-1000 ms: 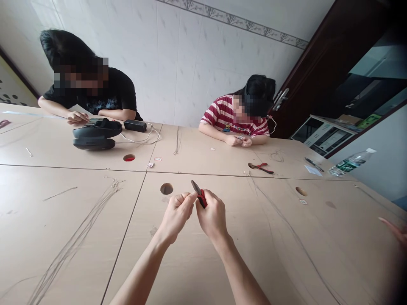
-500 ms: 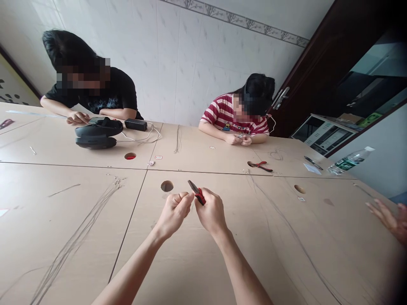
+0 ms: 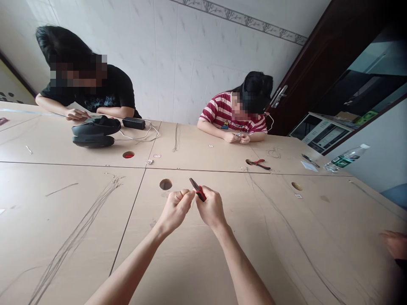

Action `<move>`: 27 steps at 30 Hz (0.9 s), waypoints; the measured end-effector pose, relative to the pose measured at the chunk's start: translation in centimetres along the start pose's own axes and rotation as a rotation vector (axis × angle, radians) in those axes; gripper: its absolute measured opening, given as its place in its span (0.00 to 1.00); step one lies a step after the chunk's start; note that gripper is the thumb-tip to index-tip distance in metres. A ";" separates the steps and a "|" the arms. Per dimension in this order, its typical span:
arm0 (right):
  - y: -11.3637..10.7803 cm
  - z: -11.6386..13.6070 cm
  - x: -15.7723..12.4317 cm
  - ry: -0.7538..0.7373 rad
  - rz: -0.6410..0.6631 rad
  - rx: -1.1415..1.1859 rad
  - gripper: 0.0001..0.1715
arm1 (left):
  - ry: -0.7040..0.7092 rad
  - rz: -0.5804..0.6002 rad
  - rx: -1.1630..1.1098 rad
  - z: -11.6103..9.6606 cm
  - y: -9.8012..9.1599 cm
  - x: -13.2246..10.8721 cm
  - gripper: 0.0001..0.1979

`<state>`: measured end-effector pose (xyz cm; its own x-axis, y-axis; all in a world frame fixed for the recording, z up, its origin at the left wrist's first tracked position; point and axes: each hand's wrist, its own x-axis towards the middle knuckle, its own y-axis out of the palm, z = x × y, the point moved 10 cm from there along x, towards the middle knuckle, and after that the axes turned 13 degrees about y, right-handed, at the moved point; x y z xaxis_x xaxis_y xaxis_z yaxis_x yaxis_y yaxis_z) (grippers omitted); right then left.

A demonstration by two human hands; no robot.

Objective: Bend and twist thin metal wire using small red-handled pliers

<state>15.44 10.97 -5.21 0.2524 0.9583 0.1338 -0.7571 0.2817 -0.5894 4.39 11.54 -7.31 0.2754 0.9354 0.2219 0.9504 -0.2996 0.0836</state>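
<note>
My right hand (image 3: 211,206) is wrapped round red-handled pliers (image 3: 199,190), whose dark jaws point up and to the left. Close beside it, my left hand (image 3: 177,207) is closed in a pinch; what it holds is too small to make out. Both hands are over the middle of the near table, just below a round hole (image 3: 165,184). To the left lies a bundle of thin strands (image 3: 85,216), and more long thin strands (image 3: 286,226) run down the table on the right.
Two people sit across the table (image 3: 190,163). Black headphone-like gear (image 3: 93,132) and a black box (image 3: 134,123) are at the back left. A second pair of pliers (image 3: 259,164), a pen (image 3: 310,160) and a bottle (image 3: 346,158) lie right. Another person's hand (image 3: 394,243) shows at the right edge.
The other person's hand at the right edge has moved down and outward. The view has shifted slightly. My hands keep nearly the same pose, with the pliers still in my right hand.
</note>
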 end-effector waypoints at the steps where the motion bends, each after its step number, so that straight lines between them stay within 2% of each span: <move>1: 0.0 0.0 0.1 0.001 0.001 0.002 0.12 | -0.001 -0.001 0.001 0.1 0.0 0.1 0.24; 17: 0.9 -1.4 0.3 0.047 0.003 0.040 0.12 | -0.022 0.017 0.038 1.4 -0.2 0.4 0.23; 23: -0.2 -0.2 -0.3 -0.005 0.005 0.023 0.10 | -0.070 0.031 0.072 0.7 -0.8 -0.2 0.21; 27: -0.7 0.3 -0.7 -0.037 0.005 -0.002 0.09 | -0.083 -0.008 0.114 -0.2 -1.6 -0.7 0.15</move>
<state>15.57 10.13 -4.62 0.2263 0.9607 0.1606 -0.7571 0.2772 -0.5916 2.62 11.29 -7.44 0.2744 0.9513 0.1406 0.9615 -0.2733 -0.0269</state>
